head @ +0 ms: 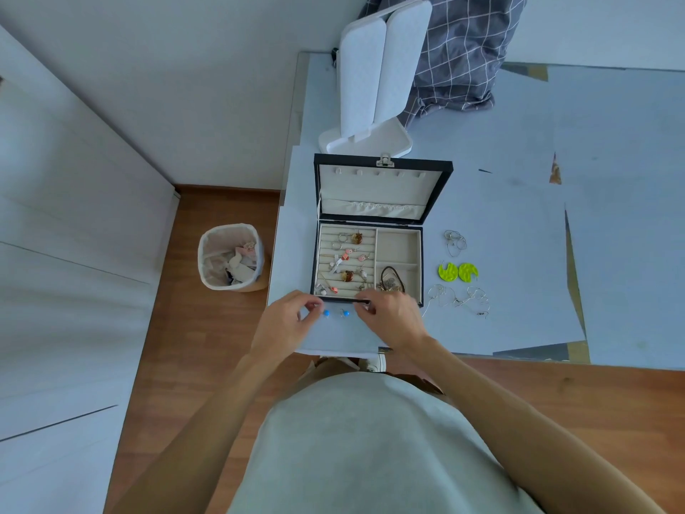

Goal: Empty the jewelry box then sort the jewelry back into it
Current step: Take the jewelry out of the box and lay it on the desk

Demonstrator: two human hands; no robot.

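Note:
The black jewelry box stands open on the table, lid tilted back. Its left ring-roll section holds several small earrings and rings; a dark cord necklace lies in the lower right compartment. Two blue earrings lie on the table just in front of the box, between my hands. My left hand hovers beside them with fingers curled, thumb near fingertips. My right hand is at the box's front edge, fingers bent; whether it holds anything is unclear. Two lime-green earrings and silver wire earrings lie right of the box.
More silver wire earrings lie near the table's front right of the box. A white folding mirror stand rises behind the box, with a grey checked cloth behind it. A waste bin sits on the wooden floor to the left.

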